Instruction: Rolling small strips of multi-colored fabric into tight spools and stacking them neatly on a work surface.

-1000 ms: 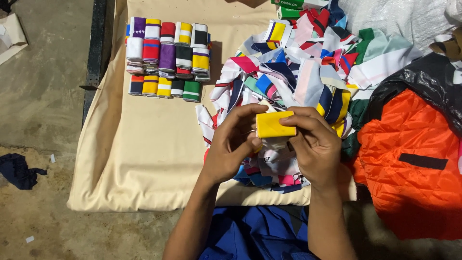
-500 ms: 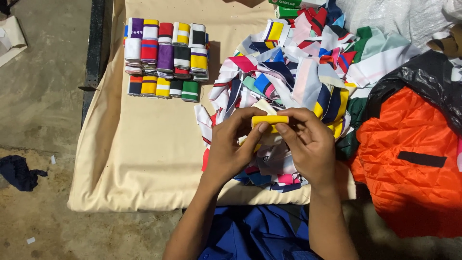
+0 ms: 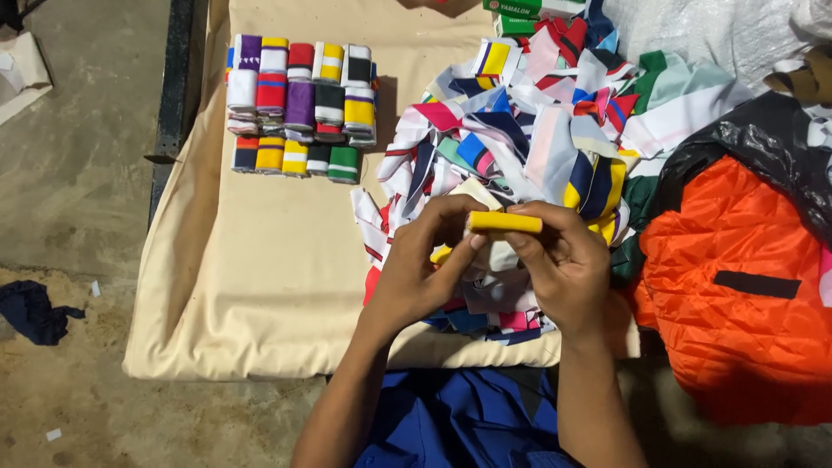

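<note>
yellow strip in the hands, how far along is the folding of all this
Done: a block of folded cloth pieces sits in neat rows on the cream sheet. In hand: the left hand and right hand both pinch one folded yellow strip. Left: a large loose pile of coloured strips lies unfolded behind the hands, looking bigger than the finished block.

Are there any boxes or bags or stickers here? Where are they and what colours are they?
Green boxes: top edge, behind the cloth heap; flat, green, with a red and white printed strip.
Black plastic bag: right side, above the orange cloth; shiny, crumpled.
White sack: top right corner; woven, pale.
Black patch: on the orange cloth, right; a plain dark strip.
No screens or signs.
</note>
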